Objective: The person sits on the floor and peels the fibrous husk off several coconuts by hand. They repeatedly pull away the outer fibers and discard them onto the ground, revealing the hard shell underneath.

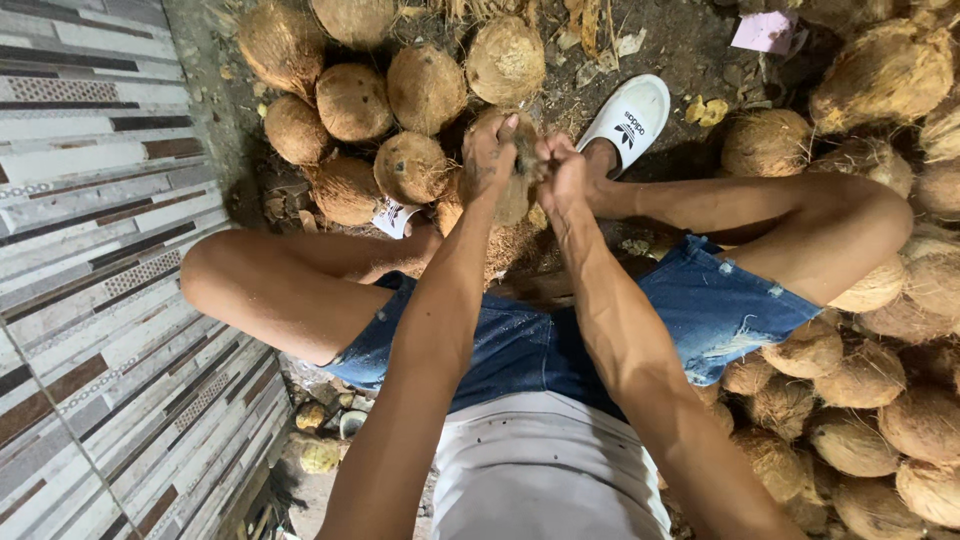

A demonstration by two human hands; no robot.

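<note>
Starting at the left, there's a striped tile wall (100, 250), then a heap of husked coconuts (350, 100) on the dirt floor (690, 50) in front of the bent knees.

The coconut (510, 165) being worked sits dead centre, out past the knees, between both hands and just above the ground, near a white slide sandal (628, 118). My guess on handling: it's a heavy, rock-stiff lump under the fibre, not fragile at all, and the hairy husk gives plenty of grip, so not slippery, just scratchy. Loose fibre strands will tear off before the shell budges. Best place to hold looks like the rounded sides with the palm wrapped on, with the pulling done at the tufty top end.

The left hand (487, 155) is clamped over the left side and top of the nut, fingers curled tight onto the husk. The right hand (562, 175) is closed in a fist-like pinch against the nut's right side, seemingly gripping a bit of fibre, though what's between the fingers is too small to tell. The two hands almost touch.

Further right, a big pile of more coconuts (880, 400) runs beside the right leg.
</note>
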